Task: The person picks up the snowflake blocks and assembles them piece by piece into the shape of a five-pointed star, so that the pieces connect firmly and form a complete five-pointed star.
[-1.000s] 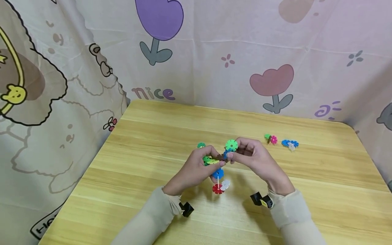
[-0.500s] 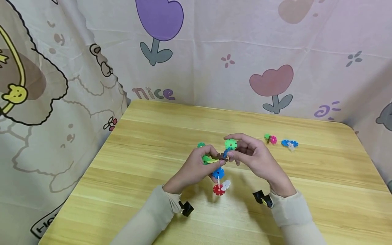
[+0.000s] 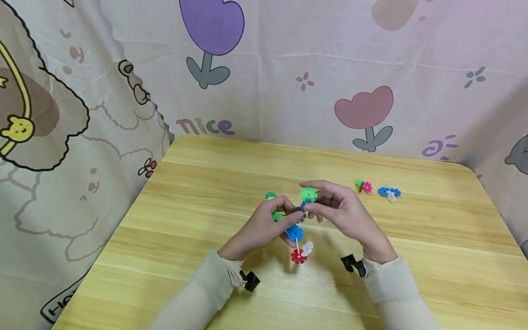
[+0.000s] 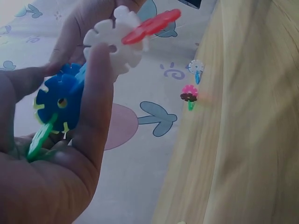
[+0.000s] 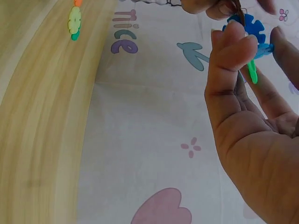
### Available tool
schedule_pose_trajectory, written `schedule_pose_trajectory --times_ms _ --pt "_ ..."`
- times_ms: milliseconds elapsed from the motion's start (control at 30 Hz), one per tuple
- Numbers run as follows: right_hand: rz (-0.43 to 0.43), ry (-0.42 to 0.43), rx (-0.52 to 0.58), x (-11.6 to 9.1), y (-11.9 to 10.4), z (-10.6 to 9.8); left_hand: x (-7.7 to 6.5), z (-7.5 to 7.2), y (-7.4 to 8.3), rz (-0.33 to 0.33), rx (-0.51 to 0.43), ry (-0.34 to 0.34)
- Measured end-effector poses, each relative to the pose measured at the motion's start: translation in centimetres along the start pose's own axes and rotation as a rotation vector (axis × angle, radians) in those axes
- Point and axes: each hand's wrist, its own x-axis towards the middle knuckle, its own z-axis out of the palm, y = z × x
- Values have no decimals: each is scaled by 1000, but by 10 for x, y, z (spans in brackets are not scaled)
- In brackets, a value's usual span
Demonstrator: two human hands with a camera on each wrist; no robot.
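Observation:
My left hand (image 3: 268, 224) grips a joined chain of notched plastic discs. From it hang a blue disc (image 3: 294, 233), a red disc (image 3: 299, 256) and a white disc (image 3: 307, 249); a green disc (image 3: 277, 216) shows by its fingers. My right hand (image 3: 340, 206) pinches a small blue disc (image 3: 304, 206) joined to a light green disc (image 3: 308, 194). Between both hands, a brown disc (image 3: 302, 214) meets that blue one, partly hidden by the left thumb. In the left wrist view, the red disc (image 4: 152, 26) sticks out from a white disc (image 4: 112, 51).
Behind the left hand lies a cluster with a dark green disc (image 3: 270, 195); the right wrist view shows its yellow disc (image 5: 74, 20). Farther right on the wooden table (image 3: 198, 183) sit a pink-brown-green cluster (image 3: 366, 187) and a blue-white one (image 3: 389, 193). A printed curtain (image 3: 280, 110) hangs behind.
My right forefinger has lifted and straightened above the light green disc. The left hand's chain has turned slightly, its red and white discs moving right; the yellow edge by its thumb no longer shows.

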Motion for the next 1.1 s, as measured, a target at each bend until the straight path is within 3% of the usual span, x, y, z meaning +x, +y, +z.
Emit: schedule_pose_trajectory --times_ms 133,433,567,767,933,1100 --pt "-18 -14 -4 0 0 -2 -1 1 1 0 -22 -19" --pt "-4 10 11 0 3 -4 -2 2 1 16 -71 45" --pt "21 -55 -76 -2 4 -5 0 2 1 46 -113 85" --pt "-23 -157 -181 -1 5 4 2 2 0 104 -137 162" --pt "-30 -136 -157 2 7 13 3 0 -2 109 -136 191" --pt "-40 -89 -184 1 6 14 2 -2 -2 88 -198 189"
